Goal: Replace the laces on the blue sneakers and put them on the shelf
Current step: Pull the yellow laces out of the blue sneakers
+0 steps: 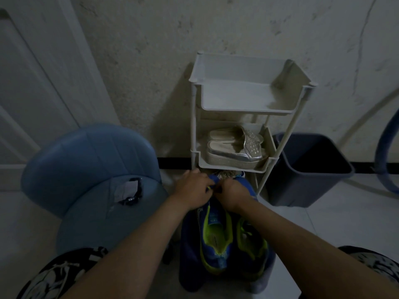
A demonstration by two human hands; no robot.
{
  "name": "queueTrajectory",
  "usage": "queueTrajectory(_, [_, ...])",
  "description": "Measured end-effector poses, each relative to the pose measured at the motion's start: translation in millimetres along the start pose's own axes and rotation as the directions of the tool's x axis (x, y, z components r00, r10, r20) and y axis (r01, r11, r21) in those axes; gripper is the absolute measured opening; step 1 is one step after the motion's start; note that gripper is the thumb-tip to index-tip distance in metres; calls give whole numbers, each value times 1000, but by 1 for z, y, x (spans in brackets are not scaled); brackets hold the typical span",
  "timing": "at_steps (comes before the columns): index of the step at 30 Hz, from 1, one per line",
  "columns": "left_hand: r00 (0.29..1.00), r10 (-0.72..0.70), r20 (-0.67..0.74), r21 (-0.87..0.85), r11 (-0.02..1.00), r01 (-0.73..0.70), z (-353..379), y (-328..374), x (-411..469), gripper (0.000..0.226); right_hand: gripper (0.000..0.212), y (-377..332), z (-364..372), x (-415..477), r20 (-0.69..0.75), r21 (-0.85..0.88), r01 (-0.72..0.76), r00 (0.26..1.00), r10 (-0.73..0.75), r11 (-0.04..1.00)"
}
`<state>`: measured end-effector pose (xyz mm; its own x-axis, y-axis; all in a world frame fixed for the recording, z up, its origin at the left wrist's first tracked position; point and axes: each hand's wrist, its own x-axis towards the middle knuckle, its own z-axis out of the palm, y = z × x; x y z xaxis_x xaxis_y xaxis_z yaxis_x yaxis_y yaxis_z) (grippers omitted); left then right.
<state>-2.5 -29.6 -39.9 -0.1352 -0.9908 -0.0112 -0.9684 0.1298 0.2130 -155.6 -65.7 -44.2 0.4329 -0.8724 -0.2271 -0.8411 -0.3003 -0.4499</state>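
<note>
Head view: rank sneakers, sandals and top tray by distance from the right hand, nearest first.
1. Sneakers: directly under the right hand, which grips them at their far end.
2. Sandals: on the middle tier, just above the hand.
3. Top tray: highest tier, above the sandals.

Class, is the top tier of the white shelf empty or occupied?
Empty: the top tier shows only bare floor; silver sandals sit one tier lower.
</note>
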Motion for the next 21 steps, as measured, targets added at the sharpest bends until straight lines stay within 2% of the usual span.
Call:
queueTrajectory(4, [994, -112, 5, 19, 993, 112, -2, 1, -1, 19, 17, 0, -2, 0, 17, -1, -2, 1000, 2, 1000])
queueTrajectory(7, [975, -176, -137, -40, 984, 173, -11, 2, -2, 20, 13, 0, -3, 0, 14, -1, -4, 1000, 4, 1000])
queueTrajectory(10, [855, -418, -305, -181, 907, 379, -19, -6, 0, 20, 13, 1, -4, 0, 27, 17, -8, 1000, 8, 1000])
queueTrajectory(12, [784, -538, -310, -286, 839, 462, -21, -13, 1, 20, 13, 1, -4, 0, 35, 17, -6, 999, 6, 1000])
queueTrajectory(13, [778, -552, -300, -301, 828, 472, -20, -15, 1, 21, 14, 1, -4, 0, 32, 13, -6, 999, 6, 1000])
queueTrajectory(15, [828, -472, -302, -222, 880, 421, -16, -14, -1, 23, 15, 1, -3, 1, 27, 5, -6, 1000, 6, 1000])
queueTrajectory(17, [904, -283, -320, -125, 959, 255, -8, -14, -2, 33, 16, 0, -2, 1, 29, -4, -8, 1000, 8, 1000])
queueTrajectory(19, [970, -87, -228, -151, 987, 53, -5, -7, -1, 46, 18, 0, -1, 2, 21, -14, -3, 1000, 4, 1000])
queueTrajectory(21, [996, 38, -75, -149, 988, -49, -1, 2, -3, 42, 21, -1, 0, 1, 15, -27, 7, 1000, -7, 1000])
